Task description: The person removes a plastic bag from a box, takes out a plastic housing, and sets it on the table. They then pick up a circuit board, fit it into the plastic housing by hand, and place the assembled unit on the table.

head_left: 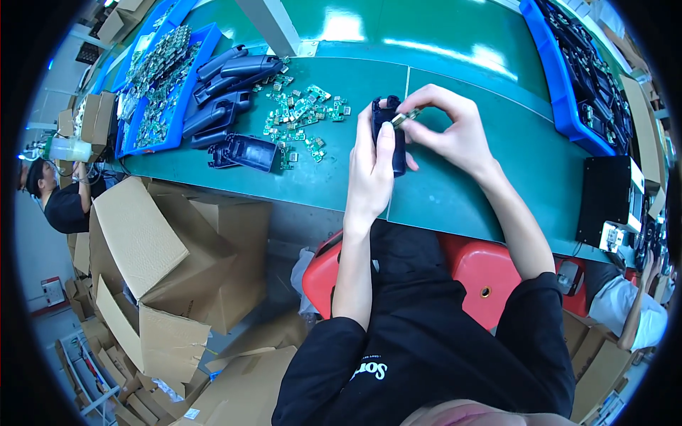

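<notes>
My left hand (372,170) is closed around a dark blue plastic housing (398,153), held upright over the green bench. With thumb and fingertips, my right hand (455,131) pinches a small green circuit board (401,119) at the housing's upper end. Whether the board sits inside the housing or only touches its edge, I cannot tell. To the left of my hands lies a loose spread of small circuit boards (302,113). Beyond them are several more dark housings (245,67), and one open housing shell (252,153) rests nearer the bench edge.
Blue bins of circuit boards (213,42) stand at the far left. Another blue bin (561,106) holds dark parts at the right, near a black box-shaped device (604,202). A metal post (270,25) rises at the back. Open cardboard boxes (142,234) fill the lower left; other people work on both sides.
</notes>
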Motion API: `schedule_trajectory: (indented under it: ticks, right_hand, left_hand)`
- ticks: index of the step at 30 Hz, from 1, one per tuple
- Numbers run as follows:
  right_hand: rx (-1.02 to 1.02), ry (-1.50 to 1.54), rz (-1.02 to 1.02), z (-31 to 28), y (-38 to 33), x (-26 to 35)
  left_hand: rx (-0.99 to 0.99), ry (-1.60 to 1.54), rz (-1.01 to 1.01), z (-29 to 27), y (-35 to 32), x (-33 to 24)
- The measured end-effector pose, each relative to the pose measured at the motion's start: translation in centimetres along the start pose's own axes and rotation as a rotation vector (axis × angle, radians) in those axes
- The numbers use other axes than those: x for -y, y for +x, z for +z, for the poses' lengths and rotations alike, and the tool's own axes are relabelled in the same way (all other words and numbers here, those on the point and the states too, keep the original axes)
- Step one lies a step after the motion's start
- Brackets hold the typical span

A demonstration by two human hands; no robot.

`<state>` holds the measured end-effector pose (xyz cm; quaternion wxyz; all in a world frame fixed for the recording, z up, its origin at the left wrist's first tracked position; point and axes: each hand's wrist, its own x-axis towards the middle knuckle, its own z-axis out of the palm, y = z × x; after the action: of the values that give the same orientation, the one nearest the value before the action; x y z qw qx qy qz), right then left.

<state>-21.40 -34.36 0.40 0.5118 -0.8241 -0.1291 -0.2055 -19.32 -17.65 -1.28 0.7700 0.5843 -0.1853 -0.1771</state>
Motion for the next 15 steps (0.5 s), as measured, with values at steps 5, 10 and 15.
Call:
schedule_trajectory:
  ticks: [5, 10, 15]
  right_hand:
    - [0.056, -0.271, -0.127, 0.0, -0.1, 0.5]
    - [0.16, -0.393, -0.194, -1.0, 0.3, 0.8]
    - [0.124, -0.403, -0.305, -1.1, 0.5, 1.5]
  left_hand:
    - [-0.078, -0.029, 0.028, 0.7, -0.1, 0.2]
    - [-0.142, -0.021, -0.002, 1.4, -0.1, 0.0]
    - [-0.144, 0.007, -0.002, 1.0, -0.1, 0.0]
